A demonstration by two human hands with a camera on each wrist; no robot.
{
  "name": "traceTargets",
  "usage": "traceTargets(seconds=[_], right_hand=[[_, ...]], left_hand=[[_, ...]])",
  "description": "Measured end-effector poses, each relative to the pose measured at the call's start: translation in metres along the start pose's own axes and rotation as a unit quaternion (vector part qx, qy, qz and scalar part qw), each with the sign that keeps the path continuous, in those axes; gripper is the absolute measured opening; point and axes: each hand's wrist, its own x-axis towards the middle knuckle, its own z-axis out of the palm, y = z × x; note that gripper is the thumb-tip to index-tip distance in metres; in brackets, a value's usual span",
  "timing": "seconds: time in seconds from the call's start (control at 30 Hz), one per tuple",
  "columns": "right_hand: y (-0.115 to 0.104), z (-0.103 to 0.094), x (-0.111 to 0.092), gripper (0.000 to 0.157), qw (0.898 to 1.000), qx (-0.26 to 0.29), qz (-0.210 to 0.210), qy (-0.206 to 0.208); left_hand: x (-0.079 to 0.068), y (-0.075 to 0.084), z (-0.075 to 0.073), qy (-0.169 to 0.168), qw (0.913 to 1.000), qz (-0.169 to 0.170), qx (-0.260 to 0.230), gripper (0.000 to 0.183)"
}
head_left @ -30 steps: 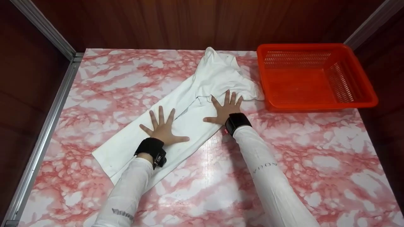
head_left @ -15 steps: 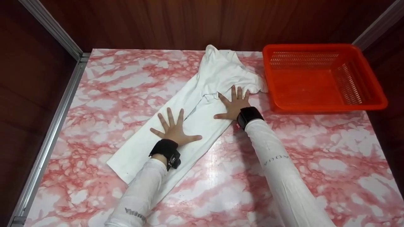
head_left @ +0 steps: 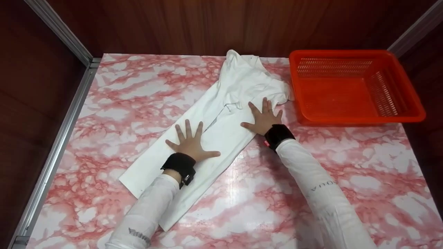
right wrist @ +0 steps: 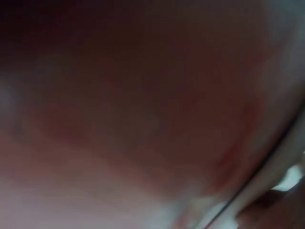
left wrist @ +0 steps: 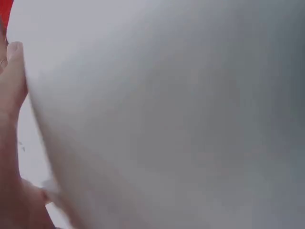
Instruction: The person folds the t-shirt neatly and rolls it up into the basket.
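A white cloth garment point(head_left: 225, 138) lies diagonally on the table, with two long flat panels like trouser legs and a dark slit between them. Its far end is bunched and wrinkled. My left hand point(head_left: 191, 147) rests palm down on the panels, fingers spread wide. Further up, near the bunched part, my right hand point(head_left: 263, 120) lies over the garment's right edge, fingers spread. In the left wrist view, my left hand point(left wrist: 9, 114) shows at the left edge beside blurred white cloth. The right wrist view is dark and blurred.
A red plastic basket point(head_left: 356, 121) with slotted walls stands at the back right, close to the garment's far end. The table point(head_left: 114, 90) has a red and white marbled top. Brown wood-look panels point(head_left: 193, 27) enclose the back and sides, with metal strips point(head_left: 55, 166) on the left.
My right hand has shifted slightly right and towards me, to the garment's edge. My left hand stays at the same place on the cloth. The head view has shifted a little.
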Motion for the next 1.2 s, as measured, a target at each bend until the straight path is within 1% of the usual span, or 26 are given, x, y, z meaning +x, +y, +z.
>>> traceTargets(seconds=[0.07, 0.17, 0.2, 0.27, 0.33, 0.4, 0.43, 0.5, 0.57, 0.63, 0.73, 0.8, 0.9, 0.97, 1.03, 1.2], right_hand=[[-0.004, -0.003, -0.01, 0.084, 0.999, 0.027, 0.034, 0.001], [-0.012, -0.004, -0.021, 0.086, 0.996, 0.044, 0.072, 0.009], [-0.016, -0.003, -0.024, 0.088, 0.995, 0.049, 0.08, 0.016], [-0.027, 0.0, -0.028, 0.092, 0.993, 0.065, 0.089, 0.037], [-0.041, 0.004, -0.032, 0.097, 0.991, 0.08, 0.088, 0.063], [-0.058, 0.01, -0.034, 0.102, 0.989, 0.093, 0.081, 0.081], [-0.067, 0.013, -0.035, 0.104, 0.989, 0.097, 0.079, 0.083], [-0.083, 0.02, -0.036, 0.107, 0.99, 0.101, 0.074, 0.072], [-0.096, 0.028, -0.036, 0.108, 0.992, 0.092, 0.076, 0.048], [-0.104, 0.036, -0.034, 0.11, 0.994, 0.067, 0.08, 0.026], [-0.109, 0.046, -0.029, 0.113, 0.996, 0.027, 0.085, 0.019], [-0.108, 0.052, -0.025, 0.115, 0.996, 0.008, 0.085, 0.021], [-0.105, 0.057, -0.02, 0.118, 0.997, 0.005, 0.08, 0.022], [-0.103, 0.057, -0.018, 0.118, 0.997, 0.01, 0.078, 0.014], [-0.099, 0.057, -0.016, 0.118, 0.997, 0.003, 0.077, 0.005], [-0.087, 0.052, -0.013, 0.115, 0.998, -0.014, 0.059, -0.017]], left_hand=[[-0.006, -0.001, -0.016, -0.025, 0.9992, 0.019, 0.026, 0.119], [-0.01, -0.005, -0.04, -0.059, 0.9942, 0.078, 0.044, 0.111], [-0.01, -0.008, -0.046, -0.064, 0.9916, 0.101, 0.049, 0.108], [-0.004, -0.012, -0.053, -0.059, 0.9846, 0.149, 0.071, 0.108], [0.004, -0.016, -0.057, -0.041, 0.9759, 0.193, 0.094, 0.11], [0.014, -0.018, -0.057, -0.024, 0.9656, 0.232, 0.115, 0.113], [0.02, -0.02, -0.055, -0.019, 0.9609, 0.247, 0.123, 0.115], [0.028, -0.022, -0.051, -0.027, 0.9547, 0.268, 0.126, 0.118], [0.034, -0.025, -0.046, -0.046, 0.9526, 0.274, 0.123, 0.121], [0.037, -0.029, -0.041, -0.059, 0.9539, 0.268, 0.121, 0.123], [0.04, -0.033, -0.036, -0.061, 0.9555, 0.265, 0.115, 0.124], [0.042, -0.035, -0.034, -0.058, 0.9567, 0.265, 0.104, 0.125], [0.044, -0.036, -0.029, -0.057, 0.9586, 0.264, 0.091, 0.127], [0.046, -0.037, -0.024, -0.06, 0.9604, 0.258, 0.086, 0.127], [0.048, -0.036, -0.018, -0.06, 0.9621, 0.254, 0.081, 0.127], [0.051, -0.032, -0.004, -0.049, 0.9671, 0.244, 0.054, 0.126]])
